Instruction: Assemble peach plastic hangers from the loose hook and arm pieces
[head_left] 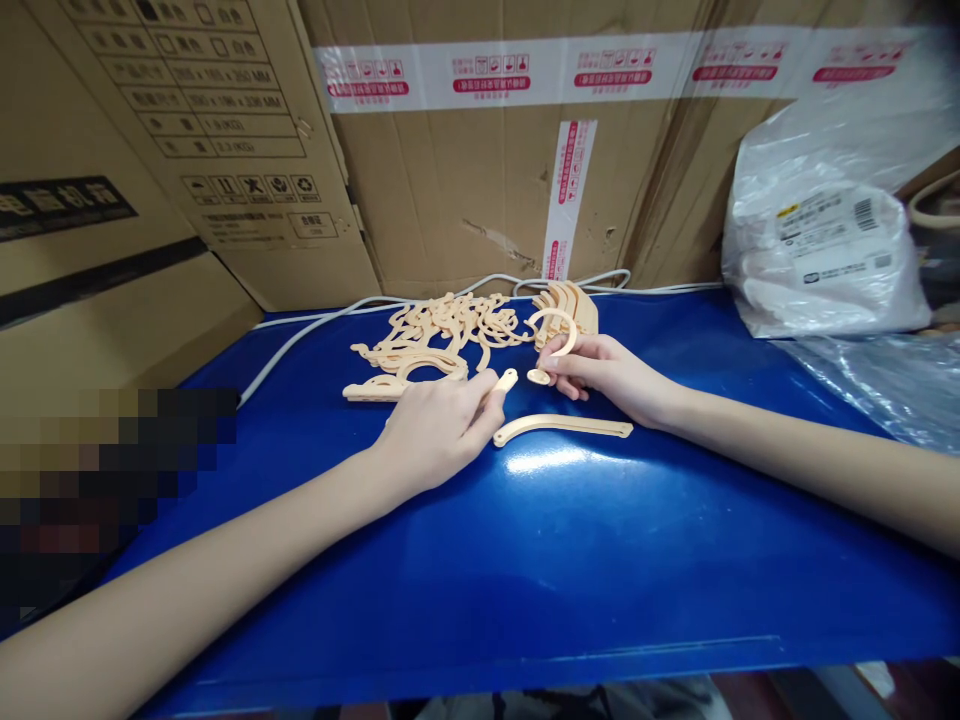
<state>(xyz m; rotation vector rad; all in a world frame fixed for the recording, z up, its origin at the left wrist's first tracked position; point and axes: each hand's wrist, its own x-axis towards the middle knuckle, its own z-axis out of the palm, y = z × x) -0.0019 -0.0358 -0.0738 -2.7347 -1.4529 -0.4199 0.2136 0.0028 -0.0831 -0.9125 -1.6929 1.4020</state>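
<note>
While in R grip (611, 375), hook (568, 325) fingertip-only.

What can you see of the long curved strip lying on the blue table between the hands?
The strip is slim, pale peach, plastic by its look, gently arched, with one rounded end. It lies flat on the glossy blue table, apart from the pile behind. The left hand sits close to that end; contact cannot be told.

- Pile of curved plastic pieces (450, 335) lies on the table (525, 560), before the cardboard boxes (465, 200).
- Plastic bag (817, 250) sits right of the pile.
- Cable (300, 335) runs behind the pile.
</note>
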